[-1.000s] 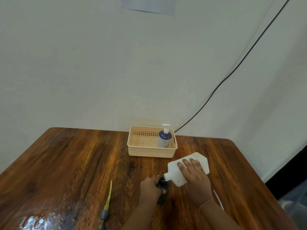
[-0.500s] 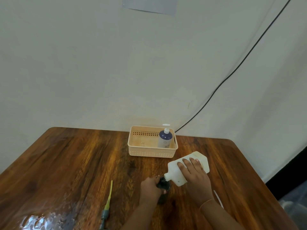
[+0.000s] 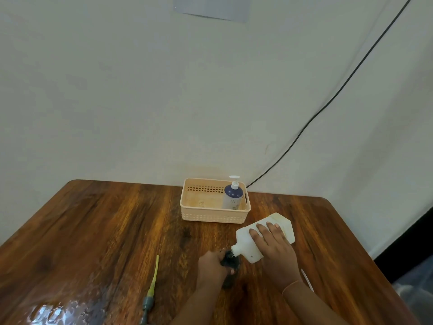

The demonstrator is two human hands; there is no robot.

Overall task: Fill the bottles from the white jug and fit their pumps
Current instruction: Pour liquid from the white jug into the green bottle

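Jug tipped over a dark bottle, near the table's front edge.

The right hand [image 3: 274, 252] grips the white jug [image 3: 246, 245], its long axis slanting from upper right down to lower left, spout touching the mouth of the upright bottle [image 3: 230, 262] grasped by the left hand [image 3: 210, 266]. A pump bottle [image 3: 232, 195] stands upright in the basket [image 3: 213, 215] behind.

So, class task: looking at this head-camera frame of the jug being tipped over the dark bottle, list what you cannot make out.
1. Fill level of the dark bottle: the left hand wraps it and its body is opaque.
2. Any liquid stream: the white jug spout covers the bottle mouth.
3. How much remains in the jug: opaque walls, with the right hand over it.
4. Yellow-tubed pump: its lower end is cut by the bottom edge.
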